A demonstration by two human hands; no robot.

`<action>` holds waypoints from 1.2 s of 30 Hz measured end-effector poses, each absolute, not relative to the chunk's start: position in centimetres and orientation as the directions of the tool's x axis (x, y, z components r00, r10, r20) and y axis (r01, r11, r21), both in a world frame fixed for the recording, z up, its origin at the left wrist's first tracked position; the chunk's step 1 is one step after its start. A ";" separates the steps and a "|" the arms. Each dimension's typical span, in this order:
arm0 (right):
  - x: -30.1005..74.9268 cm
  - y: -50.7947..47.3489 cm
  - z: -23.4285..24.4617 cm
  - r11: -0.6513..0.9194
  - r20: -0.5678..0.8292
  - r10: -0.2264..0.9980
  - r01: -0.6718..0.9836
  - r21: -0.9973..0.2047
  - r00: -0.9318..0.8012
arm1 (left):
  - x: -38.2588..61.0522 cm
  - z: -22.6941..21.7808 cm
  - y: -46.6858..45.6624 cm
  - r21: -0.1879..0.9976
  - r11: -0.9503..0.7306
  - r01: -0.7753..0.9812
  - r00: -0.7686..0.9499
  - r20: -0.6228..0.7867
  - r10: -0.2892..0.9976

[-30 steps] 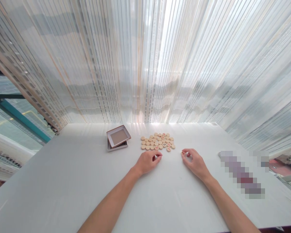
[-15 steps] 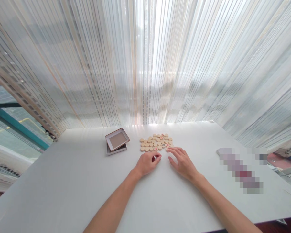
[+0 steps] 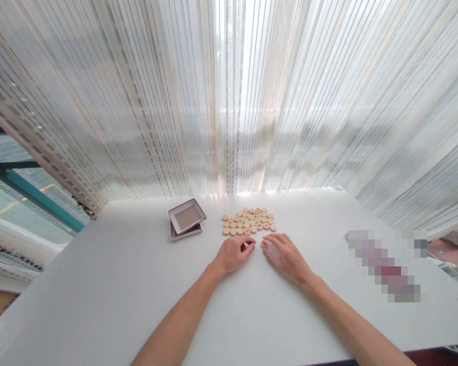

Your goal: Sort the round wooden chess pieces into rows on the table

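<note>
Round wooden Chinese chess pieces (image 3: 253, 230) lie in a loose cluster near the far side of the white table. A few show red or dark characters; most look blank on top. My right hand (image 3: 287, 255) pinches one chess piece (image 3: 263, 244) between thumb and fingertips, just on the near side of the cluster. My left hand (image 3: 233, 254) is beside it, thumb and forefinger brought together in a ring. Whether anything is between the left fingertips I cannot make out. A small gap separates the two hands.
Left of the pieces, a shallow box lid (image 3: 187, 216) rests tilted on its box bottom (image 3: 185, 233). A blurred-out long object (image 3: 383, 267) lies at the right. Pleated translucent curtains (image 3: 229, 101) hang along the table's (image 3: 110, 284) far edge.
My right hand has drawn a chess piece from the front of the cluster toward me and closed its fingers on it. The left hand keeps its pinch. The view has shifted slightly.
</note>
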State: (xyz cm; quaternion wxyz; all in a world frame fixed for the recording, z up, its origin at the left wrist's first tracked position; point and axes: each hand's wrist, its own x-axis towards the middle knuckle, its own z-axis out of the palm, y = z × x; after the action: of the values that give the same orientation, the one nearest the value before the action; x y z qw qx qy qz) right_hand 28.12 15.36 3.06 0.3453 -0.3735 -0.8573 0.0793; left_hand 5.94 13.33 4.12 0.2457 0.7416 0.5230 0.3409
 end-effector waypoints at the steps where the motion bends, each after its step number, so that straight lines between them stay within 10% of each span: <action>1: 28.0 15.4 3.1 0.711 0.521 0.695 0.585 -0.391 -0.496 | 6.0 4.1 13.3 0.720 -0.334 0.608 0.221 0.250 0.943; 17: 25.1 17.0 3.2 0.878 0.641 0.475 0.273 -0.394 -0.602 | 5.5 3.4 14.2 0.882 -0.260 0.393 0.178 0.205 0.963; 36: 25.9 16.3 3.4 0.559 0.437 0.791 0.217 -0.800 -0.428 | 5.6 4.4 14.0 0.855 -0.220 0.469 0.287 0.088 0.954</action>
State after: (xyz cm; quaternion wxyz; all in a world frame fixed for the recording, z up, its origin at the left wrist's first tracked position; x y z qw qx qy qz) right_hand 25.91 16.32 3.37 0.4245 -0.3255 -0.7742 0.3384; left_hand 5.57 13.97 4.44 0.3731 0.7103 0.5008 0.3247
